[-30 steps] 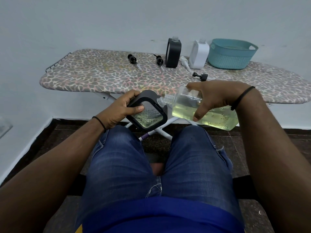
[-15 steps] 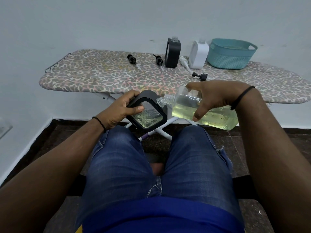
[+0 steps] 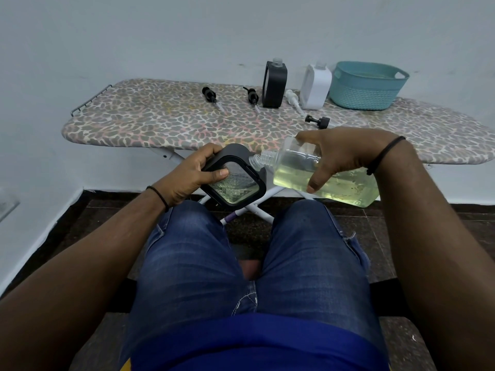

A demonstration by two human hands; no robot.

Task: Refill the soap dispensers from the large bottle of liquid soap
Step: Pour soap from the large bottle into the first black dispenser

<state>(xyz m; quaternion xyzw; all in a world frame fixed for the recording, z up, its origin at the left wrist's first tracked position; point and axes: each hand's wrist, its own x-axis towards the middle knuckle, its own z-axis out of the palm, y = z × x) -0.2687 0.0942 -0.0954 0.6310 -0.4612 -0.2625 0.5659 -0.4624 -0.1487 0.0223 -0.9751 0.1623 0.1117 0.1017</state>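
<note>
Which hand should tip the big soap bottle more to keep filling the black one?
The right hand, probably: it grips the large soap bottle, whose neck meets the black dispenser. The left hand grips that dispenser, steadying it.

No writing, label, brand, number or sign can be read anywhere from here. The large bottle of liquid soap (image 3: 324,178) is clear and bare, with no sticker showing. The black dispenser (image 3: 235,180) shows only a plain frame and a patterned clear window. The black dispenser (image 3: 274,85) and the white dispenser (image 3: 315,87) standing along the far edge of the ironing board (image 3: 160,121) have blank faces. The teal basket (image 3: 367,87) at the board's far right end carries only its woven texture, and the board's cover is a spotted pattern without lettering.
</note>
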